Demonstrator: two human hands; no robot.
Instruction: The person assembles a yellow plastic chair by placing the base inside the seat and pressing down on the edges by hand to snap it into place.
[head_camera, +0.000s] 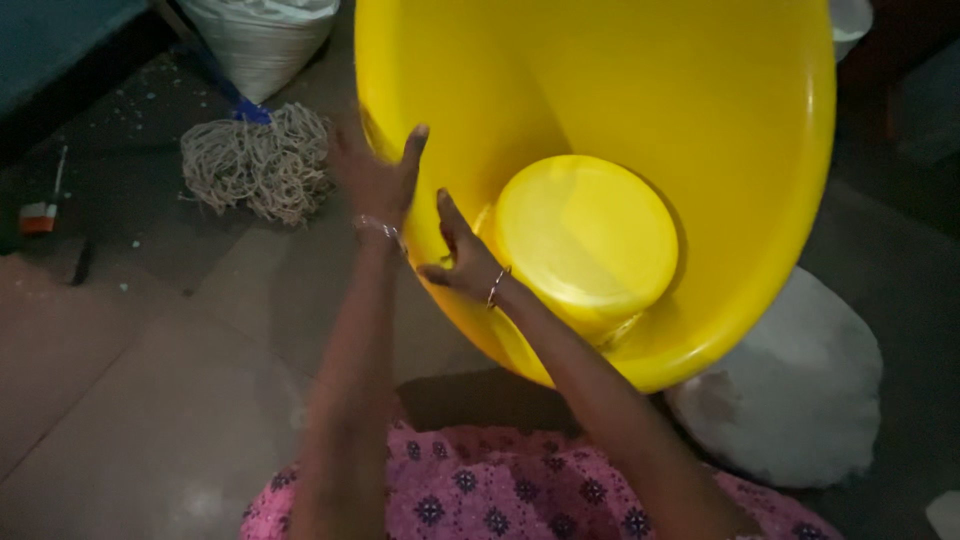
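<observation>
Left hand (375, 180): fingers together and extended, palm laid flat against the outer wall of the yellow basin (740, 150), close to its rim. Nothing clamped; the hand presses or steadies only. Thin bracelet at the wrist.

Right hand (462, 258): fingers slightly apart and extended, resting on the basin rim at its near left edge, fingertips pointing up along the rim. Not closed around anything. Bracelet at this wrist as well.

Yellow basin: large, round, plastic, tipped up on edge so its open inside faces the camera. It fills the upper middle and right of the view, held between the two hands at its left side. Inside, toward the lower part, sits a round yellow lid or smaller vessel (585, 235), flat face toward the camera, leaning on the basin wall; which of the two I cannot tell.

Surroundings: tiled floor (150, 400) below, dimly lit. A mop head (258, 165) of pale cords lies on the floor left of the basin, beside a white sack (262, 35). A second white sack (790, 390) lies under the basin's right side. Pink patterned clothing (500, 490) at the bottom edge.
</observation>
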